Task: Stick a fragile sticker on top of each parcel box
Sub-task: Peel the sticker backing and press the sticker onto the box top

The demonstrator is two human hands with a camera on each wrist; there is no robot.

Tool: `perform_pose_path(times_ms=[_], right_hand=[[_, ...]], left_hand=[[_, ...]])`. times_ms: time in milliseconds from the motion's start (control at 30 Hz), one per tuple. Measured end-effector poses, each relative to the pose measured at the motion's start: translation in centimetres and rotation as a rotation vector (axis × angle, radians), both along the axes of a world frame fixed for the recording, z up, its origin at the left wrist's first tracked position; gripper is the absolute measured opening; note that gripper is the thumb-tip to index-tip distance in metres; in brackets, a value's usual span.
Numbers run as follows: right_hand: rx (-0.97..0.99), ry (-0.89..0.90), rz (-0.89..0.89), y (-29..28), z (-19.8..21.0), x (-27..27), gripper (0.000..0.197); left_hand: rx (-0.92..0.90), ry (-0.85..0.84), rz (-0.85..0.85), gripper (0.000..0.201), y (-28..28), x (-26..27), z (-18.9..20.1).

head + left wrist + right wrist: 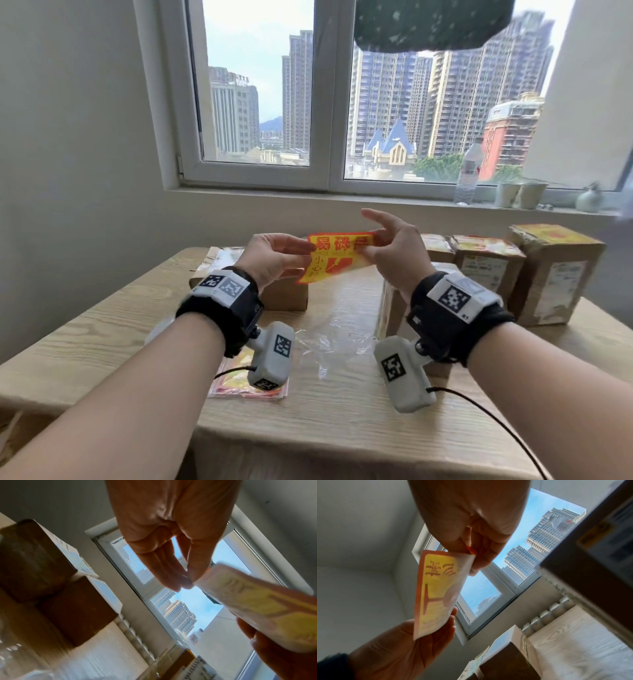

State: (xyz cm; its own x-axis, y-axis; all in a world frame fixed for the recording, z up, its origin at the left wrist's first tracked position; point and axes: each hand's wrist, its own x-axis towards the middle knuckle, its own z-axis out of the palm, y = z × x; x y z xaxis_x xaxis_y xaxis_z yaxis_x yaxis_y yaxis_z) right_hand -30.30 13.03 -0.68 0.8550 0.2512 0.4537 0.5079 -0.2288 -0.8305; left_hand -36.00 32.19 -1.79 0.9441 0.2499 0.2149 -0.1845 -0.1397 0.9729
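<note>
Holding: both hands pinch one fragile sticker (337, 257) above the worktop (342, 411).
Left hand (274, 255): fingers curled, gripping its left edge.
Right hand (394, 246): thumb and finger nipping the top right corner, index finger lifted.

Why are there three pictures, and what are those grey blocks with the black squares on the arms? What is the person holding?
Those grey blocks are small cameras strapped to the wrists. The big picture comes from a camera on the person's head; the other two look up along each hand. The left hand and right hand pinch a yellow and red paper fragile sticker in the air. On the light wooden table stand brown cardboard parcel boxes, with a stack of more yellow and red stickers and a crumpled clear plastic wrapper.
</note>
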Motion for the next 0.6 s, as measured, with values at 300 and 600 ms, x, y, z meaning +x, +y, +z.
perform_pose_path(times_ms=[300, 600], right_hand=[[0.110, 0.135, -0.158, -7.7, 1.1, 0.6, 0.032], [0.074, 0.270, -0.280, -11.9, 0.0, 3.6, 0.027]], left_hand=[[-0.212, -0.042, -0.032, 0.030, -7.4, 2.4, 2.0], [-0.100, 0.082, -0.153, 0.046, -11.6, 4.9, 1.4]])
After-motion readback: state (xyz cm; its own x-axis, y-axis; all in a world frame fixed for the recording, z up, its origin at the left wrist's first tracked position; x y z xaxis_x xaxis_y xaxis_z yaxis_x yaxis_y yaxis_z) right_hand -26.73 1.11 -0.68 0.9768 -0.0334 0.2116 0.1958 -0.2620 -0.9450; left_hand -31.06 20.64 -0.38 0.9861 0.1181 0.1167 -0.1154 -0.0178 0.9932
